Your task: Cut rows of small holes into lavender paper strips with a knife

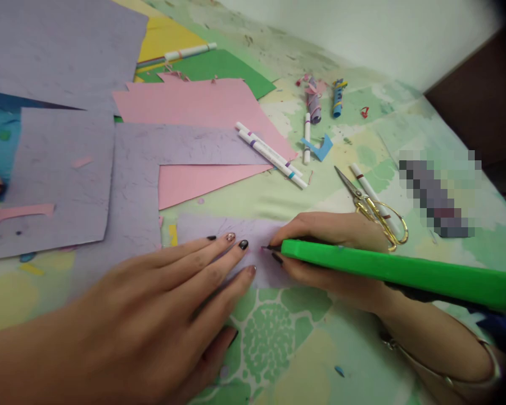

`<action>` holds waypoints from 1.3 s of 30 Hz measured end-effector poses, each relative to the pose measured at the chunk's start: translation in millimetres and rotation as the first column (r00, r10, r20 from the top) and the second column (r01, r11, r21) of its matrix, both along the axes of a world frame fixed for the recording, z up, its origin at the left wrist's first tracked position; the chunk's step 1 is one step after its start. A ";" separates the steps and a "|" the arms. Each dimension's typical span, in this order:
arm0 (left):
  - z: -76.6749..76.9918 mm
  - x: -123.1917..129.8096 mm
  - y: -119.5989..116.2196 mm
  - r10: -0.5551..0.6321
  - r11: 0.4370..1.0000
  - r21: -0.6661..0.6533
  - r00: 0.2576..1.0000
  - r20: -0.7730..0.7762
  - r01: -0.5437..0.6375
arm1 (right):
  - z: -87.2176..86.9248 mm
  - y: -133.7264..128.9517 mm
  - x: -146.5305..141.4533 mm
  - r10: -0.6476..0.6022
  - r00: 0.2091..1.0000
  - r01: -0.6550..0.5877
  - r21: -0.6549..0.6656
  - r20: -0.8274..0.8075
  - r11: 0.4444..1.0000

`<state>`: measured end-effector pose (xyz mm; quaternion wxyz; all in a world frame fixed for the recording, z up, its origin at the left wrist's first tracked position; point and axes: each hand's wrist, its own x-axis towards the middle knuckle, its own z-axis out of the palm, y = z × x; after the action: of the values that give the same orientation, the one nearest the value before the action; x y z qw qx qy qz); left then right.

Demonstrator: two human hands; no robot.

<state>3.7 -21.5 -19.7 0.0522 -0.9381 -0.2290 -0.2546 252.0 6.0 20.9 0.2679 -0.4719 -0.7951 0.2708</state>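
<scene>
Pinching a green tool (362, 264) near its dark tip, the person's right hand (335, 229) sits over lilac paper (266, 270); pen or blade, can't tell. Left hand (181, 292) lies flat beside it, fingers slightly spread, pressing the paper. Risk: tip skids into nearby left fingertips, or paper skews if pressure eases. Scissors (357, 195) just beyond the grip crowd the far side; floral tablecloth (312, 343) nearer gives room past the paper's edge.
</scene>
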 end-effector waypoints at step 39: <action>8.2 -1.6 6.5 -0.091 0.974 -0.211 0.995 -0.040 0.080 | -0.2 -0.4 2.9 -0.005 1.000 0.008 -0.098 0.031 0.995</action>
<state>2.1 -15.1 -11.6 -0.0520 -0.9533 -0.2126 -0.2081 254.9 5.6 20.7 0.2330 -0.4911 -0.7833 0.3016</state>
